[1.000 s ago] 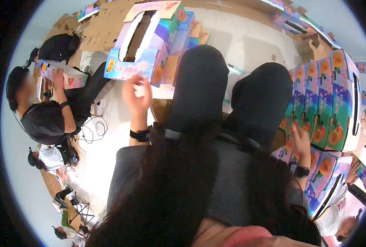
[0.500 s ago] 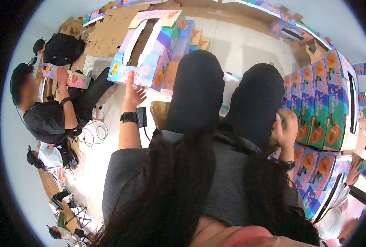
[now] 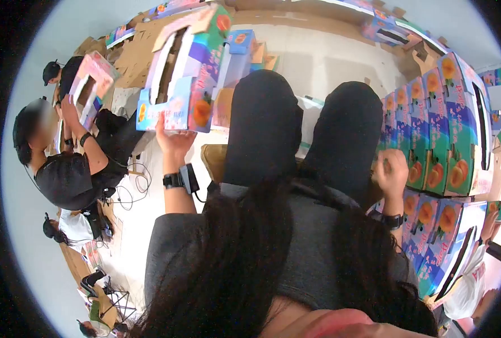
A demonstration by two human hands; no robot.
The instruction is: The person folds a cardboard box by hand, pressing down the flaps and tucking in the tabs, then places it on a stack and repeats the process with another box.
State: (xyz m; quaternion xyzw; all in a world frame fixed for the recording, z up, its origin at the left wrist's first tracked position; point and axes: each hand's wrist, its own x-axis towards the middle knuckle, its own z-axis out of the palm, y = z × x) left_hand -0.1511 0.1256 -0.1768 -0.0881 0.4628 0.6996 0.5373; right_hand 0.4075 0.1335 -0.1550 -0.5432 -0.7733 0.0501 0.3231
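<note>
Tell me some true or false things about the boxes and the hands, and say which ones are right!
1. The left hand touches a fruit box. True.
2. The right hand is lifting a box too. False: it is beside the row of boxes, with no box in it.
3. That row has orange-coloured fruit printed on it. True.
4. The nearest person at the far left touches no box. False: their hand is on a pink box.
5. The camera wearer's trousers are dark. True.
</note>
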